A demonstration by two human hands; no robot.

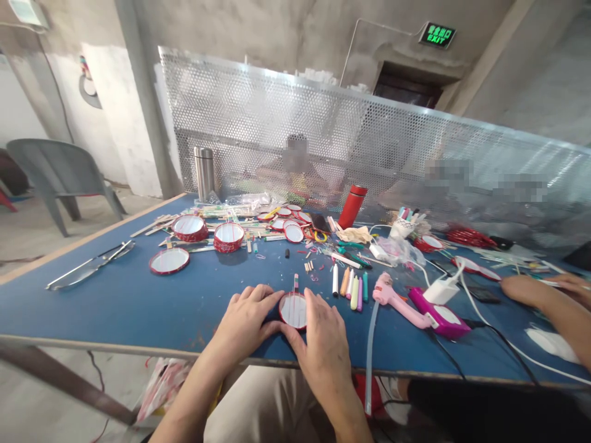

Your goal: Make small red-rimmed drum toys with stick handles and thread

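My left hand (pixel 247 320) and my right hand (pixel 323 335) rest on the blue table (pixel 138 295) near its front edge. Between them lies a small round red-rimmed drum with a white face (pixel 292 309). Both hands curl around its rim from either side and press on it. A short striped stick (pixel 296 282) stands up just behind the drum.
Several coloured markers (pixel 351 286), a pink glue gun (pixel 397 301), a purple device (pixel 438 317) and white cables lie to the right. More red drums (pixel 189 227) and sticks lie at the back. Another person's arm (pixel 545 301) rests at the right. A perforated metal screen (pixel 323 135) backs the table.
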